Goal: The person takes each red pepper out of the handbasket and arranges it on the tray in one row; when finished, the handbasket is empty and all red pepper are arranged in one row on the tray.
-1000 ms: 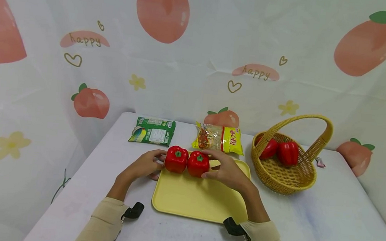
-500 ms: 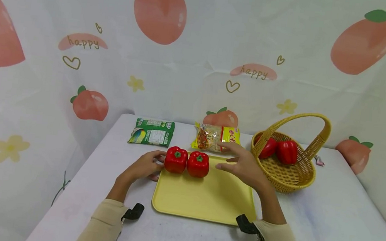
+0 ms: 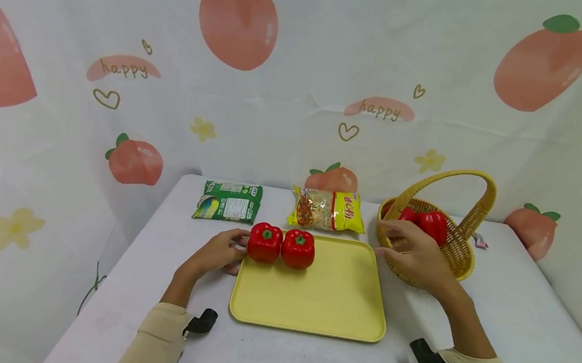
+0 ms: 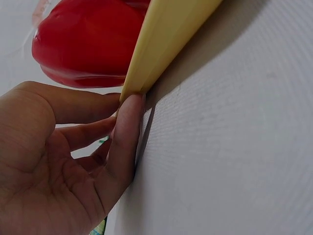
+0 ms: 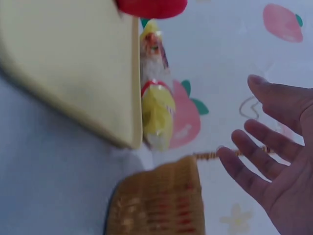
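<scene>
My left hand (image 3: 217,251) is at the left edge of a yellow tray (image 3: 316,301). The left wrist view has its thumb and finger pinching the tray's rim (image 4: 139,68). Two red bell peppers, a left one (image 3: 264,243) and a right one (image 3: 298,249), sit side by side in the tray's far left corner. In the head view my right hand (image 3: 417,258) overlaps the near left side of a wicker basket (image 3: 460,253). Its fingers are spread and hold nothing in the right wrist view. More red bell peppers (image 3: 433,225) lie in the basket, partly hidden by that hand.
Behind the tray lie a green packet (image 3: 228,202) and a yellow clear-fronted packet (image 3: 327,210). The basket's tall arched handle (image 3: 446,174) rises over its opening. A small pink-and-white item (image 3: 480,241) lies right of the basket. A printed cloth (image 3: 302,60) hangs behind the table.
My right hand has let go of the right bell pepper on the tray and moved right to the basket. My left hand has stayed at the tray's edge.
</scene>
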The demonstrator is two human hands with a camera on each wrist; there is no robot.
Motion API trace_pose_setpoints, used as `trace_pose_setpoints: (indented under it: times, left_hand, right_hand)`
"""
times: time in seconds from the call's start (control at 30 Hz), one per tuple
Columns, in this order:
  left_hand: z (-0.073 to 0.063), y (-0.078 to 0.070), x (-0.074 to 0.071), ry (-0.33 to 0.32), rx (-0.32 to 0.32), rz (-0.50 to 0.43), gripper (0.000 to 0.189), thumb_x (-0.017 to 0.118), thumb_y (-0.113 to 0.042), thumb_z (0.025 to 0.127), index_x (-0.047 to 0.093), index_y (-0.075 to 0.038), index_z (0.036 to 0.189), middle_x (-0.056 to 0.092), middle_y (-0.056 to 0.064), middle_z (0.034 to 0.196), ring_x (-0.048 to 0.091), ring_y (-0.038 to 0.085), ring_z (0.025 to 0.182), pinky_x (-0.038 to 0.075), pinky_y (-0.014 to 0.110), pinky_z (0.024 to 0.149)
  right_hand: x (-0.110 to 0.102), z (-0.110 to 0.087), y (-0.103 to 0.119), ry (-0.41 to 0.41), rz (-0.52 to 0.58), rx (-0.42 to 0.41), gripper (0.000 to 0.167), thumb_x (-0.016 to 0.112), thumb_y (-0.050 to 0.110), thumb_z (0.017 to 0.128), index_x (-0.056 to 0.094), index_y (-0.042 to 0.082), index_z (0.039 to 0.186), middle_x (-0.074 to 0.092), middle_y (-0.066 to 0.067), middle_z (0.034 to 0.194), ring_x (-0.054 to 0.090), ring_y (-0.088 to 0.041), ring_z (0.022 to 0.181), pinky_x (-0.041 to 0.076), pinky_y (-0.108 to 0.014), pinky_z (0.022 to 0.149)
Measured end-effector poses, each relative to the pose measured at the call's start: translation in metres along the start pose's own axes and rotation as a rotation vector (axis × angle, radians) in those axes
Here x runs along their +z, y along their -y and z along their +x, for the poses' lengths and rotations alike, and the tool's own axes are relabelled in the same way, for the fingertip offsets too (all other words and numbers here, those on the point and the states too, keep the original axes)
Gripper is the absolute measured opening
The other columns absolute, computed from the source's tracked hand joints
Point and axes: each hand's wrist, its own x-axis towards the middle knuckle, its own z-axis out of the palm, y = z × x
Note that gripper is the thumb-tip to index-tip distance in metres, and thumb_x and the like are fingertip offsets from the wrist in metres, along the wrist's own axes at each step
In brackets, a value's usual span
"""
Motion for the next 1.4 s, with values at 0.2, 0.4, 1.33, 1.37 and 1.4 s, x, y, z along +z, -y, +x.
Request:
trace_pose_setpoints:
  times: [0.2,0.4,1.33,1.37,1.4]
  left_hand:
    - [0.0,0.003,0.001,0.003,0.003,-0.009,0.057,0.065,-0.009,0.095,0.054,-0.004,0.151,0.062,0.017,0.131,0.067,0.025,0.1,0.067,0.035,0.071]
    - [0.0,0.001,0.0,-0.002,-0.003,-0.007,0.057,0.065,-0.009,0.095,0.054,-0.005,0.151,0.063,0.016,0.132,0.068,0.025,0.1,0.067,0.035,0.071]
    - [0.0,0.0,0.0,-0.008,-0.01,-0.007,0.058,0.066,-0.009,0.093,0.055,-0.004,0.15,0.062,0.017,0.132,0.067,0.025,0.099,0.067,0.034,0.07]
    - [0.0,0.0,0.0,-0.005,-0.01,-0.011,0.058,0.066,-0.009,0.094,0.054,-0.004,0.151,0.062,0.017,0.132,0.067,0.025,0.1,0.067,0.034,0.07]
    - [0.0,0.0,0.0,-0.004,-0.011,-0.013,0.058,0.066,-0.009,0.094,0.054,-0.004,0.151,0.062,0.018,0.133,0.068,0.025,0.101,0.067,0.034,0.07]
  right_hand:
    - [-0.023,-0.008,-0.017,-0.05,-0.058,0.012,0.05,0.085,0.01,0.089,0.068,0.004,0.135,0.07,-0.015,0.124,0.055,0.017,0.103,0.058,-0.013,0.083]
    - [-0.045,-0.008,-0.036,-0.06,-0.059,0.078,0.051,0.082,0.015,0.094,0.064,0.003,0.14,0.066,-0.023,0.132,0.065,-0.014,0.11,0.048,-0.001,0.078]
    - [-0.08,0.032,-0.089,0.097,-0.114,0.325,0.075,0.071,0.039,0.101,0.042,-0.003,0.156,0.047,-0.034,0.154,0.046,-0.058,0.138,0.048,-0.077,0.101]
    - [-0.08,0.033,-0.09,0.102,-0.113,0.327,0.075,0.071,0.039,0.101,0.042,-0.003,0.156,0.046,-0.035,0.154,0.046,-0.058,0.138,0.048,-0.077,0.101]
    - [-0.079,0.034,-0.09,0.107,-0.11,0.332,0.074,0.071,0.038,0.102,0.042,-0.003,0.156,0.046,-0.035,0.154,0.045,-0.058,0.139,0.047,-0.077,0.102]
